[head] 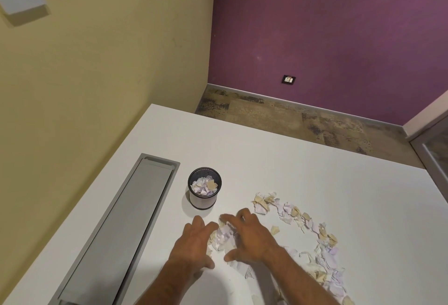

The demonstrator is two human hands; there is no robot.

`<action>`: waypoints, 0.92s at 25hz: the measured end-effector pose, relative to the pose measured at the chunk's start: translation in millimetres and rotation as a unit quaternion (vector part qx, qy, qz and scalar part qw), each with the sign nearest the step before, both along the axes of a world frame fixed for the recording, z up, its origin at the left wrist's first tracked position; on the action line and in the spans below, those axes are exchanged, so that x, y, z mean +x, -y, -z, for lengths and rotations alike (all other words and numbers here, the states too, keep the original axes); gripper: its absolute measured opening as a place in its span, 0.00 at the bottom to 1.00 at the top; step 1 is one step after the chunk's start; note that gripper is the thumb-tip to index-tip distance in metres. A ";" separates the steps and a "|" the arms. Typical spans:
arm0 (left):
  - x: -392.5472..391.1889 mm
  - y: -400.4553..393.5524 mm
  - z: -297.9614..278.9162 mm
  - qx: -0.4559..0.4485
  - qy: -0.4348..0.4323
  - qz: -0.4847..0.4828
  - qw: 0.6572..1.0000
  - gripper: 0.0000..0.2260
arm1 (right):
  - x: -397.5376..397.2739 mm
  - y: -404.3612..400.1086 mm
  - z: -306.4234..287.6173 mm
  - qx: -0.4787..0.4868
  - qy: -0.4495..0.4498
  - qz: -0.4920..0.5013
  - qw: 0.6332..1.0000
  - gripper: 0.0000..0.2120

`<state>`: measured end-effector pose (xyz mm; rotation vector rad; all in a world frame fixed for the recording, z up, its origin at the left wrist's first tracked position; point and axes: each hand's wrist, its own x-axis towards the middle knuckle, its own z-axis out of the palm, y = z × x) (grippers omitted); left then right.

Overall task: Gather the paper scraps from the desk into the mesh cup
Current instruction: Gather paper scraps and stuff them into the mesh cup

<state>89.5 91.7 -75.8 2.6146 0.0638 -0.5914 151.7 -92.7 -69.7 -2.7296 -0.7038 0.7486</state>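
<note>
A black mesh cup [204, 199] stands upright on the white desk [303, 159], partly filled with torn paper. Below and right of it, my left hand [191, 244] and my right hand [249, 237] lie flat on the desk, fingers spread, on either side of a small heap of white and lilac scraps [224, 237]. Both hands touch the heap's edges; neither has lifted anything. A curved band of paper scraps [312, 227], white, lilac and tan, runs from right of the cup down to the lower right. My forearms hide part of it.
A long grey cable-tray lid [126, 227] is set into the desk left of the cup. A yellow wall runs along the desk's left side. The desk's far edge drops to a mottled floor and a purple wall.
</note>
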 end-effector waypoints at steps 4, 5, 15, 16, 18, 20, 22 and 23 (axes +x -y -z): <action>-1.7 5.2 6.4 -0.077 0.025 -0.066 0.995 0.15 | -3.9 -13.7 1.4 0.039 0.013 -0.021 0.999 0.24; -3.4 5.6 7.0 -0.093 0.034 -0.077 0.992 0.10 | -5.7 -14.0 2.0 0.053 0.009 -0.012 0.998 0.21; -0.7 6.9 -36.5 -0.183 0.136 -0.188 0.955 0.09 | 11.3 -0.8 -41.2 0.216 -0.019 0.156 0.964 0.17; 3.0 5.5 -47.5 -0.209 0.152 -0.205 0.944 0.10 | 16.6 -3.2 -53.5 0.239 -0.016 0.172 0.955 0.18; 14.3 -0.4 -70.0 -0.256 0.177 -0.230 0.922 0.12 | 28.3 -12.0 -78.1 0.279 -0.007 0.191 0.941 0.20; 30.6 -9.4 -90.3 -0.283 0.197 -0.259 0.902 0.13 | 41.2 -26.3 -97.9 0.307 0.001 0.199 0.931 0.18; 49.4 -21.0 -104.8 -0.265 0.219 -0.284 0.895 0.11 | 53.7 -45.9 -109.7 0.316 0.010 0.196 0.928 0.17; 57.8 -26.8 -108.9 -0.244 0.224 -0.287 0.899 0.09 | 59.2 -56.5 -112.3 0.309 0.019 0.186 0.932 0.16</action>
